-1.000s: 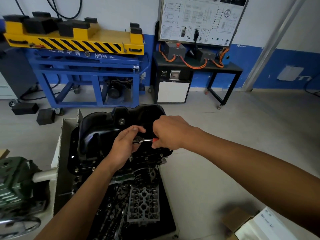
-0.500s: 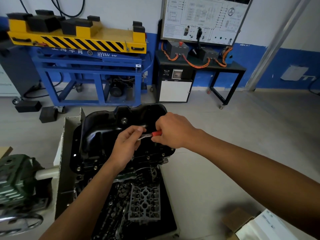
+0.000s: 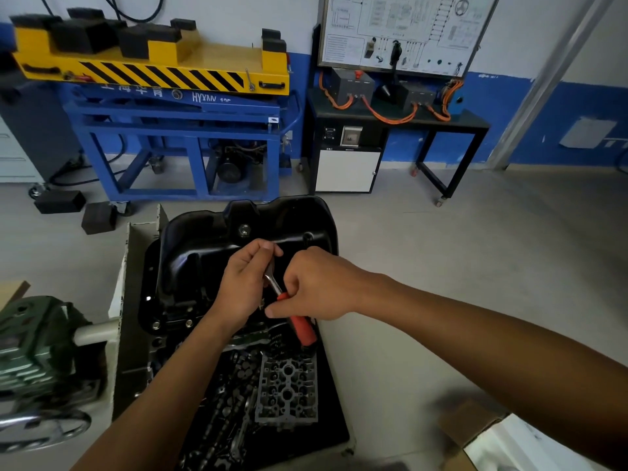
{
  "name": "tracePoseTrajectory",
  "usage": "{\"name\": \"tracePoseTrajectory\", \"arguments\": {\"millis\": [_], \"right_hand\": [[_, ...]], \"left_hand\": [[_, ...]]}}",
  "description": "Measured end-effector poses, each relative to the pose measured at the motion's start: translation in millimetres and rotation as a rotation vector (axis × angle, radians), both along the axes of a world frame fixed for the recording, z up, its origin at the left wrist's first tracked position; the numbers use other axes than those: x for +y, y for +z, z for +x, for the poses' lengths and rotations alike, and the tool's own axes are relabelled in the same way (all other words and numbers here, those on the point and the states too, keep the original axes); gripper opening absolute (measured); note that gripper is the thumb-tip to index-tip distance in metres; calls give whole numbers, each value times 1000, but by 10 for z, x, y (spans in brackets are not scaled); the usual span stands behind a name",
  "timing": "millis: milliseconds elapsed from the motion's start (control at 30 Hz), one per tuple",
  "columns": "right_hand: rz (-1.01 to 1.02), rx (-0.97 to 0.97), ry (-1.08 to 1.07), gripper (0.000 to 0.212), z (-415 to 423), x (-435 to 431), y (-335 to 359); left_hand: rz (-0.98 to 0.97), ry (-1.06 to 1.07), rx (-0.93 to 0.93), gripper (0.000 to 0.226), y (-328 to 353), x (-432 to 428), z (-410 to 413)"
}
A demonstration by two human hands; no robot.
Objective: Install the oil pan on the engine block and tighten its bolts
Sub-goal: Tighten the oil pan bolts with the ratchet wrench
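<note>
Head camera: two bare hands met on one ratchet (image 3: 299, 327) above a single glossy black, deep-dished oil pan (image 3: 204, 256), which sat on the dark engine block (image 3: 157, 345) with one silvery hex plug (image 3: 244, 229) in its wall. The left hand (image 3: 244, 287) curled round the tool's steel head, while the right hand (image 3: 316, 287) gripped its smooth red cylindrical handle.

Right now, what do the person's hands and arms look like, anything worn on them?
The left hand and right hand are bare: no gloves, rings or watch visible. The left forearm and right forearm are bare too, no sleeve in view.
</note>
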State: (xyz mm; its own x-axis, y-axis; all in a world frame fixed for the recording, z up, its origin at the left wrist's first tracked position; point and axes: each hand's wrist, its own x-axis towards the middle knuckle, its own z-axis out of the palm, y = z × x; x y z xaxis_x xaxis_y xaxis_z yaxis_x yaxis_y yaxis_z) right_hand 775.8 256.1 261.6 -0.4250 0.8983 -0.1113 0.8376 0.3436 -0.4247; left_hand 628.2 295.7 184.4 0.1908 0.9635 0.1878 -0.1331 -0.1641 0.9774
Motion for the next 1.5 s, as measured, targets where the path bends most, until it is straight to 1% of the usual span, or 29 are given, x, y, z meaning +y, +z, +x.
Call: {"name": "tracePoseTrajectory", "arguments": {"millis": [200,300,400,467,533,633,700,800,933,1067,1133,1233,1333,1400,1500], "right_hand": [[-14,-117,-14,50,163,83,142],[67,-230,-38,45,260,157,172],[178,-296,-73,40,321,228,144],[245,-302,-100,34,349,285,113],[293,-274,-122,25,365,341,82],[322,-207,-137,25,373,398,42],[339,-204,-136,23,373,415,19],[345,-233,-148,19,386,400,-4],[304,-260,-126,31,319,299,48],[153,-182,-56,46,156,124,125],[117,-139,-19,52,54,38,100],[141,-111,15,53,-47,-11,52],[113,-83,14,53,-28,22,56],[97,-84,4,54,22,53,67],[123,-127,-2,54,90,86,85]], "left_hand": [[-24,-45,24,27,6,21,-20],[-23,-82,62,26,-22,26,-17],[-31,-151,50,25,-13,28,-10],[-47,-214,71,25,9,24,-13],[-55,-294,131,26,38,15,-7],[-43,-416,169,31,83,-14,44],[-48,-387,148,32,92,-17,66],[-86,-213,50,28,54,14,54],[-49,-22,2,27,-11,80,-9],[-21,103,8,32,-17,97,31],[-1,123,17,32,-5,91,74],[-5,110,21,33,6,82,108],[-7,96,29,34,11,85,92],[-6,76,31,35,15,87,59],[-29,-6,26,37,14,95,13]]}}
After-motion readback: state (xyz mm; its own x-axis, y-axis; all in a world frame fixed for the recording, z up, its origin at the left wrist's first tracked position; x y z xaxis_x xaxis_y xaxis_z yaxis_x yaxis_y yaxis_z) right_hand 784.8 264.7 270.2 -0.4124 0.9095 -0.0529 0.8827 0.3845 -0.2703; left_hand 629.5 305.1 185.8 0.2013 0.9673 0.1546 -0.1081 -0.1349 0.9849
